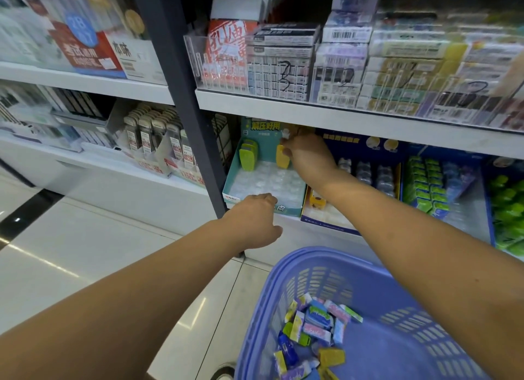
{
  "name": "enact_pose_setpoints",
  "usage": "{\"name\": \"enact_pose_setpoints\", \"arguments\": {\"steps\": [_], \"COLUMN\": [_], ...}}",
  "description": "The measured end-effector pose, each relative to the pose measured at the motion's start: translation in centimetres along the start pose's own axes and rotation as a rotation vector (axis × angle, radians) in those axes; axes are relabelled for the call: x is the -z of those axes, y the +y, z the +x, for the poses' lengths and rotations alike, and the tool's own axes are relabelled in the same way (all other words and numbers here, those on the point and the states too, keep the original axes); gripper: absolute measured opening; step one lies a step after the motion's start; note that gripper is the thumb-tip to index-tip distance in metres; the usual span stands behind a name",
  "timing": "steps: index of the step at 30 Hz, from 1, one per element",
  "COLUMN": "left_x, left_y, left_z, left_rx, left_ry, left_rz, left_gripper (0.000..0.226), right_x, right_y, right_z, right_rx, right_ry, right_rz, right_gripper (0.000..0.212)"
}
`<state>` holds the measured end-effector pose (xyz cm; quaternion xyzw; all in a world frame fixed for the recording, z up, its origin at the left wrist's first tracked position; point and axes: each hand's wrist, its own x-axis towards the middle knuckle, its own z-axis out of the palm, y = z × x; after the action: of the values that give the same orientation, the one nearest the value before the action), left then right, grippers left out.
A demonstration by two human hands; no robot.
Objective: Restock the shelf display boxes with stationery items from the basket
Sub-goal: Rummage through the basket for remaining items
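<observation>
A teal display box [231, 178] sits on the lower shelf, its clear moulded tray mostly bare. A green item [247, 159] stands at its back left. My right hand [307, 155] reaches into the back of the box, fingers closed on a yellow item [282, 156] standing there. My left hand [252, 223] rests on the box's front edge, fingers curled over it. Below, a blue-purple plastic basket [397, 337] holds several small wrapped stationery items [314, 328] in yellow, blue, pink and green.
A dark blue display box [329, 219] with one orange item [316, 199] stands right of the teal one. Further right are rows of green packs [425, 186]. The white shelf above [340, 116] overhangs closely. A dark upright post [181, 96] divides the shelving. Glossy tiled floor lies on the left.
</observation>
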<state>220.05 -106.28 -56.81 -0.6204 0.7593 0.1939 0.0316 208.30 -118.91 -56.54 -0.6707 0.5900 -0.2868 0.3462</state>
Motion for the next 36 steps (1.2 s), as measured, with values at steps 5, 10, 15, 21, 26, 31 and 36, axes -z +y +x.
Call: {"name": "enact_pose_setpoints", "arguments": {"steps": [5,10,15,21,26,31,36], "left_x": [0.2,0.2,1.1,1.1,-2.3,-7.4,-14.5], "left_y": [0.2,0.0,0.6,2.8,5.4,8.2,10.0], "left_z": [0.1,0.3,-0.9,-4.0,-7.0,-7.7,-6.8], "left_rx": [0.007,0.021,0.004,-0.129,-0.203,-0.232,-0.146], "left_ry": [-0.025,-0.014,0.05,0.222,0.071,-0.171,-0.311], "left_rz": [0.017,0.02,0.064,0.055,0.11,0.121,0.063], "left_gripper": [0.058,0.057,0.051,0.031,0.022,0.029,0.034], "right_x": [0.3,-0.2,-0.1,2.4,4.2,0.5,-3.6], "right_y": [0.1,-1.0,-1.4,-0.2,6.8,15.8,22.5], "right_z": [-0.3,0.2,-0.1,-8.3,-19.5,-24.7,-28.4], "right_rx": [0.011,0.004,-0.071,0.238,0.032,-0.222,-0.264], "right_ry": [-0.045,-0.09,-0.029,-0.007,-0.237,-0.691,-0.726], "right_rz": [-0.178,-0.359,-0.173,-0.55,-0.431,-0.572,-0.496], "right_gripper": [0.028,0.032,0.025,0.03,0.024,0.037,0.032]}}
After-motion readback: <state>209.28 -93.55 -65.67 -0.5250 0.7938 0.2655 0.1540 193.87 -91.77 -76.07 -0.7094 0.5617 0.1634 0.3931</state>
